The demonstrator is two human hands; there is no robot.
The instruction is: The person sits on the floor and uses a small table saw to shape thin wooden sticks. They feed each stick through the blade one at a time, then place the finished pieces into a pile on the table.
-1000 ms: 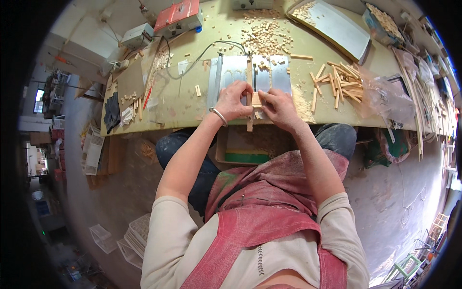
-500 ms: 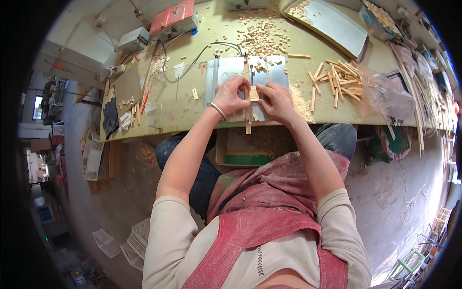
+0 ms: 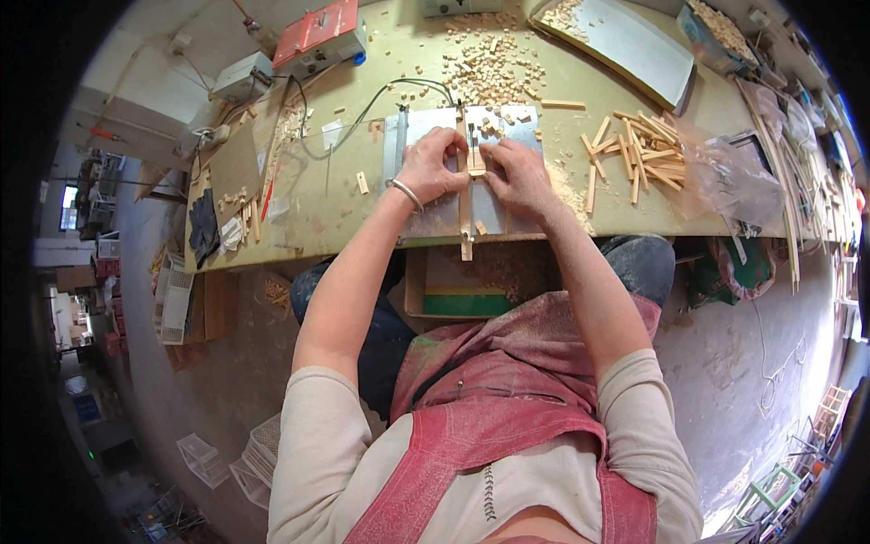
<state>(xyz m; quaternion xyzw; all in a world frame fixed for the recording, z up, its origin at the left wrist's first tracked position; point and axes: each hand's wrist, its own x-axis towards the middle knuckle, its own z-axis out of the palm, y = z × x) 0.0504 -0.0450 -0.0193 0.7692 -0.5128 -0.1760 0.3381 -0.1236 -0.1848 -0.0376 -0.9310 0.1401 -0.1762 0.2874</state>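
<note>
A metal plate [image 3: 433, 218] on the bench carries a lengthwise wooden strip [image 3: 466, 222] with loose small blocks around it. My left hand [image 3: 433, 165], a bracelet at its wrist, has curled fingers pressed on a small wood piece [image 3: 477, 164] at the strip, near the plate's middle. From the other side, my right hand [image 3: 515, 172] grips that piece with bent thumb and fingers; the exact contact is partly hidden by the fingertips. A small loose block [image 3: 480, 227] lies below them.
The bench [image 3: 344, 181] holds scattered cubes [image 3: 485, 68] beyond the plate, a pile of sticks [image 3: 648, 154] and plastic [image 3: 725, 181] at right, a sloped metal tray [image 3: 616, 50], two control boxes [image 3: 313, 36] with cables, and dark gloves [image 3: 204, 227] at left.
Both hands and the small piece have shifted forward along the plate, away from me. The wooden strip's near end shows farther down, past the bench's front edge.
</note>
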